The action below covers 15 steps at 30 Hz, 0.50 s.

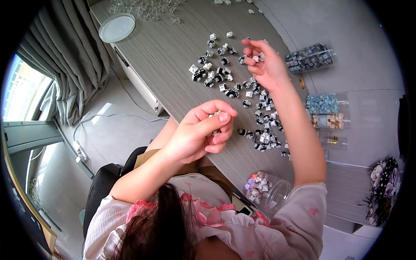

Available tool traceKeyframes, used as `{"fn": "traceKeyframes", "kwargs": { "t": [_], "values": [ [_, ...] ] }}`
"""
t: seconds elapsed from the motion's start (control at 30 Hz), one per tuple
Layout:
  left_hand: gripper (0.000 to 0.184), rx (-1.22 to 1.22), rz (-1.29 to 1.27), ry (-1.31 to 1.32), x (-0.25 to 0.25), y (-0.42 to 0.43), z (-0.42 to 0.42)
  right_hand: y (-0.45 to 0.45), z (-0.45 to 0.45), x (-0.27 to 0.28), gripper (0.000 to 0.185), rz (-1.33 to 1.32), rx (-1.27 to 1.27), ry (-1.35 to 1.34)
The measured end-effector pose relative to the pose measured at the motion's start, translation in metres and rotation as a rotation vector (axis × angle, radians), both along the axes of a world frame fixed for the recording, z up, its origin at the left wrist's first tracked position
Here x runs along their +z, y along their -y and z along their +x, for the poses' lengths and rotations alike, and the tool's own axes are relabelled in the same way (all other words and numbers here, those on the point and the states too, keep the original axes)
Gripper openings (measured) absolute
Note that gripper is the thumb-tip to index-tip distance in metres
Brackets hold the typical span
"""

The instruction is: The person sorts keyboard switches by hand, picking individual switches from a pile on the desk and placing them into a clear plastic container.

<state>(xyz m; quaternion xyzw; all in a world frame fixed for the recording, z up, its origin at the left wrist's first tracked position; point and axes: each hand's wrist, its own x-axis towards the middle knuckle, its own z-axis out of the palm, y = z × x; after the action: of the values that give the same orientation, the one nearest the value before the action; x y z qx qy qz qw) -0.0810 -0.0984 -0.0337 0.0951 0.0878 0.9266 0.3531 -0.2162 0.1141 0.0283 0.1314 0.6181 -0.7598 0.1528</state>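
Gray curtains (65, 52) hanging beside a bright window (26, 86), light patches (104, 108) across a gray floor (117, 93), a wood-grain bench (160, 52), a black mesh chair (103, 182) alongside.

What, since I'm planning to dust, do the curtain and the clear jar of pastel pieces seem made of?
The curtain looks like matte grey fabric, hanging in soft, deep folds. The jar looks like smooth, glossy plastic: see-through with bright highlights, though glass is possible.
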Motion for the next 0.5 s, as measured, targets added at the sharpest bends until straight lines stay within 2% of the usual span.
{"fn": "traceKeyframes", "kwargs": {
  "t": [0.13,0.17,0.27,0.37,0.47,0.5],
  "values": [
    [0.012,0.006,0.002,-0.004,0.0,0.0,0.0,0.006,-0.018,-0.013,0.024,0.971,0.303,-0.576],
    [0.012,0.006,-0.002,-0.003,0.0,0.001,0.0,0.006,-0.021,-0.01,0.025,1.094,0.371,-0.527],
    [0.011,0.001,-0.006,0.002,0.0,0.0,0.0,0.015,-0.022,-0.005,0.027,1.3,0.456,-0.558],
    [0.011,-0.003,-0.005,0.004,0.0,0.0,0.0,0.011,-0.029,-0.011,0.031,1.281,0.471,-0.578],
    [0.011,-0.002,-0.008,0.001,0.0,0.001,0.0,0.013,-0.024,-0.001,0.032,1.304,0.479,-0.436],
    [0.011,-0.002,-0.008,0.0,0.0,0.001,0.0,0.012,-0.023,-0.002,0.032,1.286,0.47,-0.471]
  ]
}}
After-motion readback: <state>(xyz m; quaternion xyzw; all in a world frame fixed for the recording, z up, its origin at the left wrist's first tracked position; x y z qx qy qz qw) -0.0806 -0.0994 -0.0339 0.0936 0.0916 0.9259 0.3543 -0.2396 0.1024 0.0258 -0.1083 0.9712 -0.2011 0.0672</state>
